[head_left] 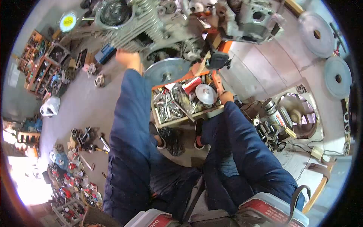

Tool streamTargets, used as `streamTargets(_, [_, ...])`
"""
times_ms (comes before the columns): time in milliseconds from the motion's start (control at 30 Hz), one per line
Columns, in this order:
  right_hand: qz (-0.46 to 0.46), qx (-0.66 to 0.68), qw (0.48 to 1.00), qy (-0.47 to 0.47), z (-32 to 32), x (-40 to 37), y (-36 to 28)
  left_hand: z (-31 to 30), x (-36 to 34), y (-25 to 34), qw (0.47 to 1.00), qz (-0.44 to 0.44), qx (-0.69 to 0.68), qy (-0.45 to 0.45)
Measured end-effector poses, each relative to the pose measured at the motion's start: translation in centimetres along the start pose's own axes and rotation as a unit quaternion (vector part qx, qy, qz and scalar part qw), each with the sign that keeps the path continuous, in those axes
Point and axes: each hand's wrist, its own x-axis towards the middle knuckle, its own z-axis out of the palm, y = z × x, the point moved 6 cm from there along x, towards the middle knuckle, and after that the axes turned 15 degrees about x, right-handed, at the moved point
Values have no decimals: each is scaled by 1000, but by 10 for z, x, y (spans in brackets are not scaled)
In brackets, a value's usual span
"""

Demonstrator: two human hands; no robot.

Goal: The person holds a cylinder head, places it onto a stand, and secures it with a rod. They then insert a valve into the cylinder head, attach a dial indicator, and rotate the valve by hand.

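Where engine (151, 22) stands, tray (174, 121), apparently holding tools (165, 106)

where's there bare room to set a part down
The widest bare patch is grey floor between the white bag and the left sleeve. Pale boards show bare between the engine and the round fan, though they may be a wall, so perhaps only for a hand. The tool tray and lower-left parts are crowded.

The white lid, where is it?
In the head view, the lid lies in the tray, at its right end, by the red box, just left of the right hand.
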Motion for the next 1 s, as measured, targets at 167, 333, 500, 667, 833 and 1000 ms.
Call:
streamTargets(167, [9, 3, 999, -32, -10, -8, -9, 5, -4, -35, 996, -54, -55, -43])
streamTargets(333, [-25, -32, 999, -3, -53, -109, -42, 2, 6, -21, 987, -89, -83, -106])
streamTargets(500, [-230, -75, 970, 1, -110, -270, -66, -47, -12, -3, 926, -311, -212, 17])
streamTargets(667, [-177, -57, 983, -10, -122, -372, -33, -89, -61, 278, 993, 5, -101, 66])
streamTargets(833, [-141, -16, 990, -7, -127, -419, -10, -10, -44, 388, 967, 80, -165, -175])
streamTargets(1000, [-78, 128, 989, 11, -131, -429, 18, 68, -40, 400, 917, 107, 58, -380])
